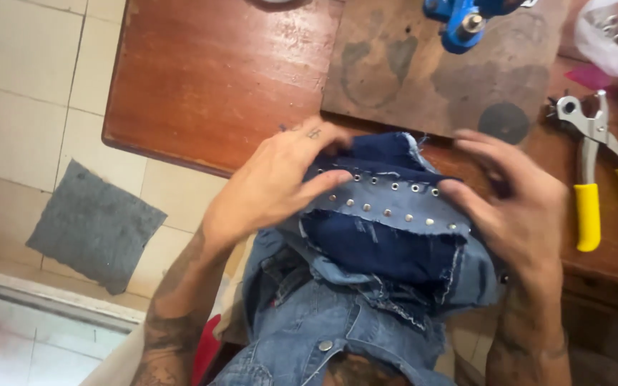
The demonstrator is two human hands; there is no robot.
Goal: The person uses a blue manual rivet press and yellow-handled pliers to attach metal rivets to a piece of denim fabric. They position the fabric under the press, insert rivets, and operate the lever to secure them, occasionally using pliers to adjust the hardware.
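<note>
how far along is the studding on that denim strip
Done: the light denim strip already carries two rows of metal studs and eyelets along most of its visible length. In hand: the left hand and right hand grip the dark denim piece at the table edge. Left: cannot tell. The yellow-handled pliers and blue press sit untouched.

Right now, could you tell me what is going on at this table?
A person holds a piece of dark blue denim at the edge of a wooden table, the left hand and right hand gripping either end of a lighter denim strip set with rows of metal studs and eyelets. More denim hangs below, over the lap. Yellow-handled punch pliers lie to the right, and a blue press tool stands at the back.
</note>
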